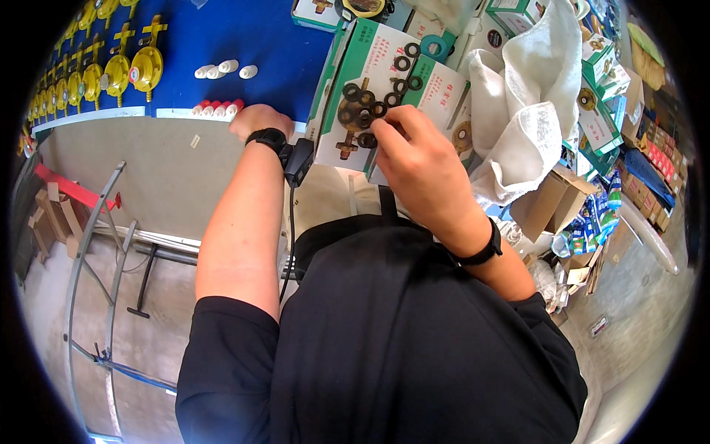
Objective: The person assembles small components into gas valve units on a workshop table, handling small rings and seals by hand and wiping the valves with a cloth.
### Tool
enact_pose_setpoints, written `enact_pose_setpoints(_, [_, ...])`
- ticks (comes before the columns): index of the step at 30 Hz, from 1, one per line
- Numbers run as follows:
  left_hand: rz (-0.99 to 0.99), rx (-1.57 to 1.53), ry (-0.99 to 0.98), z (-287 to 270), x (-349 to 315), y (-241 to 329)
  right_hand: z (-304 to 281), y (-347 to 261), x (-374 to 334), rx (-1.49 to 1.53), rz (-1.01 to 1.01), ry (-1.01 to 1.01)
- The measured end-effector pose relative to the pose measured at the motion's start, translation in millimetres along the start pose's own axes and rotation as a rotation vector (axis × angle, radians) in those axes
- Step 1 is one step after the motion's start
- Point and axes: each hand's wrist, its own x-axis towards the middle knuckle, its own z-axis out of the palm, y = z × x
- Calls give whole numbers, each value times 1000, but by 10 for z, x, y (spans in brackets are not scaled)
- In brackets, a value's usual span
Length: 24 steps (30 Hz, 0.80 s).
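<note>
The right hand (pixel 425 159) is bunched at round black rubber rings (pixel 367 140) on a green-and-white cardboard box (pixel 376 59), blue desk's (pixel 266 37) near edge; the left hand (pixel 260 122) lies beside red-and-white plastic cylinders (pixel 219 109) (can't tell if either grips anything)

Item: green-and-white carton (pixel 372 50), centre; lines of small characters and larger red lettering beside a printed valve picture; partly covered by black rings (pixel 401 64).
Item: second green-and-white carton (pixel 441 87), adjoining on the right; larger red characters, likewise with small lines of print.
Item: stacked green-and-white cartons (pixel 600 124), far right; print too small to make out.
Item: yellow regulator (pixel 151 65), upper left; round label in red and white, marking illegible.
Item: blue-and-white packaging (pixel 588 224), right; any lettering blurred.
</note>
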Motion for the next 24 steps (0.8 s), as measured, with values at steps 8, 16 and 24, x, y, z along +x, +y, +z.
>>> enact_pose_setpoints(8, [94, 241, 1, -40, -81, 31, -11, 10, -15, 32, 31, 27])
enact_pose_setpoints(16, [50, 13, 65, 48, 62, -27, 33, -20, -4, -40, 17, 24])
enact_pose_setpoints(24, [404, 734, 179, -19, 58, -70, -192, 40, -55, 69, 124, 95])
